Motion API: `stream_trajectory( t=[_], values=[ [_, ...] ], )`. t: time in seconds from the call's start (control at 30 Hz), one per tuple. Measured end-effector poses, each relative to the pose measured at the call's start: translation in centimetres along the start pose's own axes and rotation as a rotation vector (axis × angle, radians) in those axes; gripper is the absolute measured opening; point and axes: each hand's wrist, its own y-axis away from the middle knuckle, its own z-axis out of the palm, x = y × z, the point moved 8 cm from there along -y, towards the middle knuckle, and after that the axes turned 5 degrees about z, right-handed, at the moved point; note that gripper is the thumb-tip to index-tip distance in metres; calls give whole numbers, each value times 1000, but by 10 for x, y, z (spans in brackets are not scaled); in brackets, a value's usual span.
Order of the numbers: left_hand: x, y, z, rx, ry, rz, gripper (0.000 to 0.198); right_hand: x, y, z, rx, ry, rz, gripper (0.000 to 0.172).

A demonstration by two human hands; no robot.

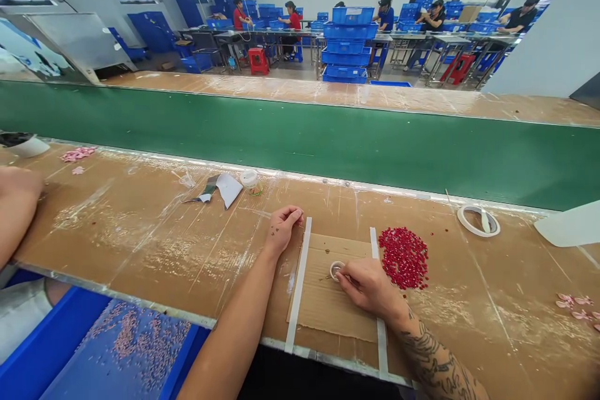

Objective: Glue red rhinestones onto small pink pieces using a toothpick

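The right grip (370, 287) pinches a small ring (336, 270) on a cardboard sheet (328, 309), just beside loose red beads (403, 257) that a slipping wrist could scatter; whether the curled left grip (282, 230) holds anything is hidden.

PLACE: factory assembly floor | SIGNS: green conveyor belt (300, 137), stacked blue crates (349, 44), seated workers (434, 19)

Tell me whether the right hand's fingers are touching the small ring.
Touching: the head view shows the right hand's fingers against the edge of the small ring.
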Motion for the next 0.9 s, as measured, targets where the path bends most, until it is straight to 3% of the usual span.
stream_trajectory(
  t=[0.43, 0.9],
  values=[
    [18, 6, 7, -17, -65, 23, 31, -1, -3, -2, -7, -33, 42, 41],
    [21, 7, 8, -14, -93, 19, 26, -2, -6, -7, 28, -95, 63, 40]
  ],
)
